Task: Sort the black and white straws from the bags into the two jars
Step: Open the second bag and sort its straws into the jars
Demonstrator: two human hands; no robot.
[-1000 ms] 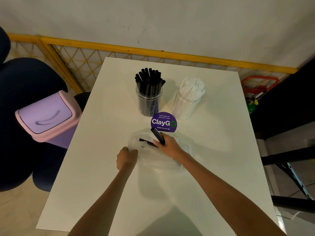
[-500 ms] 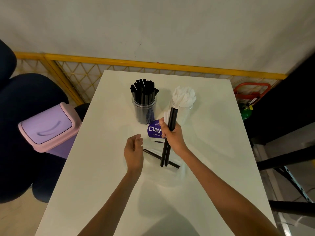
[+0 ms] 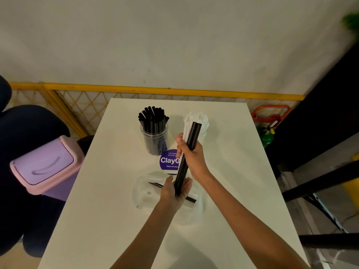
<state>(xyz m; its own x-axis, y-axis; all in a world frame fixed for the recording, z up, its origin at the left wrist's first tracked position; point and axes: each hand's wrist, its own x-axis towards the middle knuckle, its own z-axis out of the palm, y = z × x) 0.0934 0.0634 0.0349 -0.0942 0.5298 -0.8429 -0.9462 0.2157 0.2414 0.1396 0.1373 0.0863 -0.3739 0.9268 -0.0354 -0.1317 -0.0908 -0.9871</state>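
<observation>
Black plastic straws (image 3: 192, 138): clenched in right hand (image 3: 194, 159), perhaps with white ones (image 3: 186, 131).
Left hand (image 3: 174, 195): loose palm, squaring ends.
Next: separating colours.

White table (image 3: 116, 191) before a pale wall (image 3: 174, 45) and yellow rail (image 3: 155, 90); lilac bin (image 3: 44, 166) beside the table's left edge

purple sticker (image 3: 167, 161) half covered by right hand (image 3: 194, 158) and held straws (image 3: 189, 140), small print unreadable. jar of white straws (image 3: 203, 135) mostly behind them. clear bag (image 3: 143, 193) faint, contents partly under left hand (image 3: 174, 193). desk (image 3: 116, 191) near edge cut off at bottom. green blur (image 3: 351, 21) top right unidentifiable.
</observation>
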